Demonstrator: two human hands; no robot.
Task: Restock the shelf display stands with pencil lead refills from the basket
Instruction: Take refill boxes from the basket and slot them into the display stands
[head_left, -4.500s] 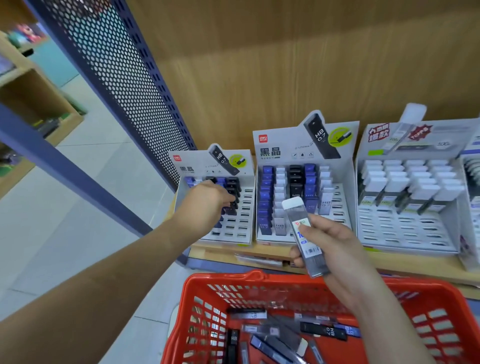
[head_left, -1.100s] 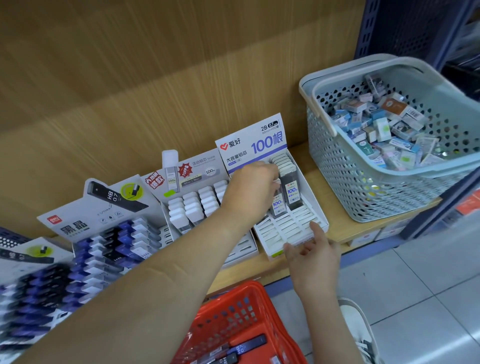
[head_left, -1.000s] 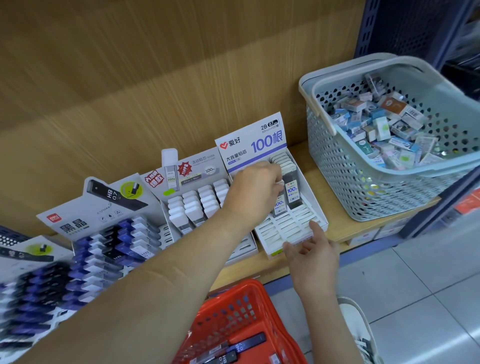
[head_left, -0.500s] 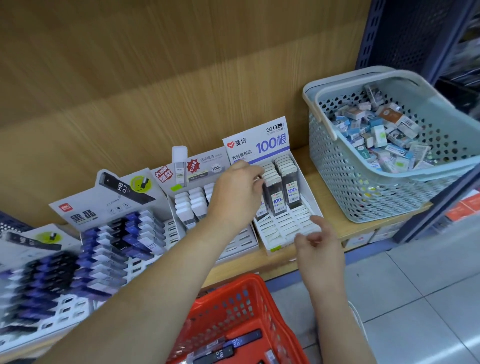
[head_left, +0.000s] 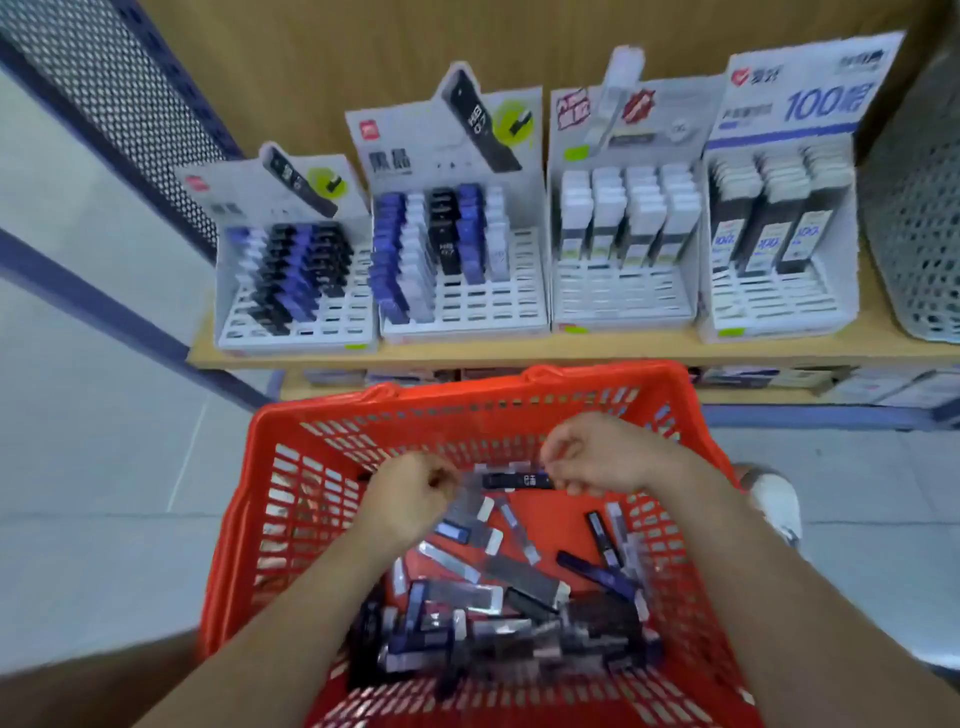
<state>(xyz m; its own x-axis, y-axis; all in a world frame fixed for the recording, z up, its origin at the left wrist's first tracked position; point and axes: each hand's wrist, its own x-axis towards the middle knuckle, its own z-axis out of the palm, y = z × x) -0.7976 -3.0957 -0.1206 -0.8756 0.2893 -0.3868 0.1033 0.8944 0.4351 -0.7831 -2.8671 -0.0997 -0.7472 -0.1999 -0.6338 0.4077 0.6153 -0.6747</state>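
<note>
At upper frame, white stands (head_left: 623, 296) sit on wooden shelf (head_left: 519, 351); your left hand (head_left: 410, 499) and right hand (head_left: 602, 460) curl in red basket (head_left: 519, 387), grip unclear.

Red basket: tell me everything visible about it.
The red plastic basket is upright, slotted lattice walls, two handles folded at the far rim. It sits below and in front of the shelf; its support is hidden. Loose pencil lead refills in black, blue and clear cases lie piled toward the near end, bare red base farther back. Both hands are inside: left hand curled, contents unclear; right hand seems to pinch a black refill case.
</note>
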